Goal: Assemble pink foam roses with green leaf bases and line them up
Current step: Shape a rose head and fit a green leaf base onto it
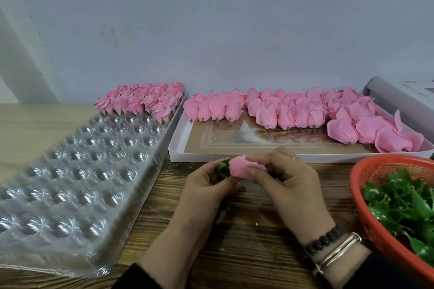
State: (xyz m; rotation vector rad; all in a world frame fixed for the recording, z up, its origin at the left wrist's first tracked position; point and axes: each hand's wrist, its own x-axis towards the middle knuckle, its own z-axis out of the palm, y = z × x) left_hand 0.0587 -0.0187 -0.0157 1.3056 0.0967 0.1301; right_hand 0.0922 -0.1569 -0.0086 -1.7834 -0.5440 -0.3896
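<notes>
Across the wooden surface (234, 253), at left, a clear plastic blister tray (70, 171) of domed cells, near edge blurred, far end filled with finished pink roses (143, 101) on green bases. Behind the hands, a shallow white cardboard box (178, 148) holding rows of bare pink rose heads (293, 112), short stems pointing toward the viewer; right end of the rows cut off by the frame edge. At right, a red mesh basket (361, 195) of green leaf bases (399, 202), only partly in view. At centre, just above the surface, both hands raised together on one piece: right hand (286, 183), bracelets at the wrist, pinching the pink foam rose (242, 168) between thumb and fingertips; left hand (204, 192) curled round the green leaf base (223, 169) at the rose's left end. Join between base and rose hidden behind the fingers; seated or not, impossible to tell.
</notes>
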